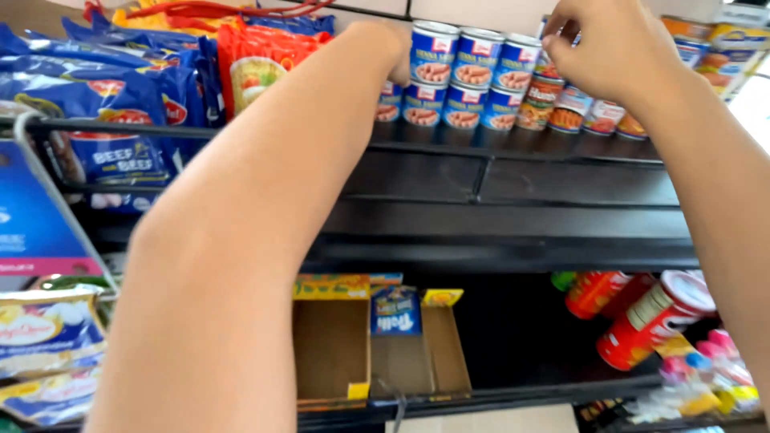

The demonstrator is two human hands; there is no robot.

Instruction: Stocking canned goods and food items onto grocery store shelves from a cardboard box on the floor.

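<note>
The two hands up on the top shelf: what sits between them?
Stacked blue-labelled cans fill the stretch between the left hand and right hand, in the head view.

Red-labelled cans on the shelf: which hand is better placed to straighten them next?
Probably the right hand: its fingers touch the red-labelled cans. The left hand reaches to the blue cans further left.

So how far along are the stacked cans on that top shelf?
Looks done: blue cans stand in two stacked rows. In hand: the right hand is at the red-labelled cans; the left hand rests against the blue stack's end. Left, perhaps: red canisters lie tipped on the lower shelf.
</note>
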